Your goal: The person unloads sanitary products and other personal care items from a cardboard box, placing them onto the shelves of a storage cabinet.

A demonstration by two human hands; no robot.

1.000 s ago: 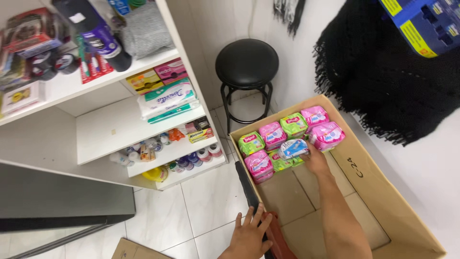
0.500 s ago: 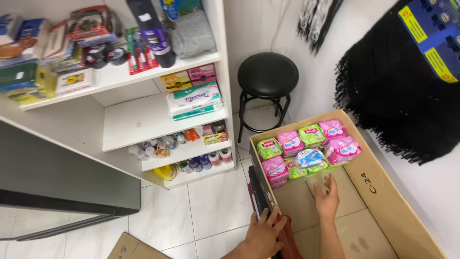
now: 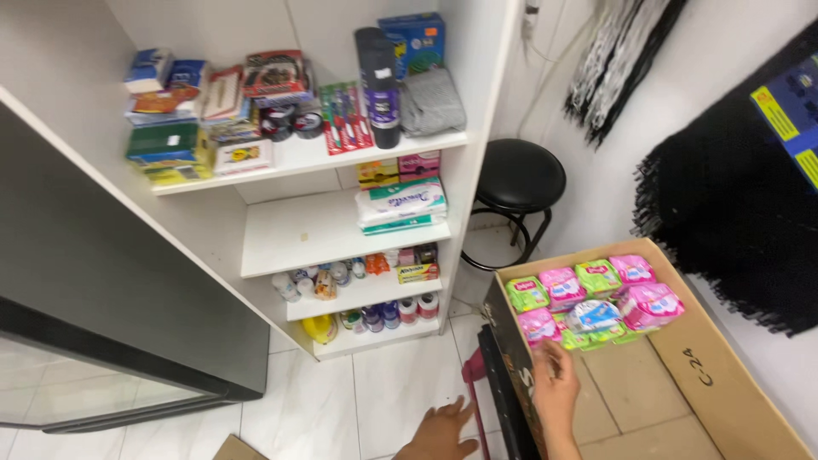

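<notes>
risk: the packets (image 3: 588,302) sit loosely stacked at the far end of the box (image 3: 707,383); a nudge could topple them. right hand (image 3: 555,388) inside the box, fingers (image 3: 558,356) loosely curled, tips just short of the nearest pink packet, gripping nothing. left hand (image 3: 443,434) spread flat on the floor.

Single head view, steep downward, facing shelf (image 3: 341,230), box (image 3: 682,375).
</notes>
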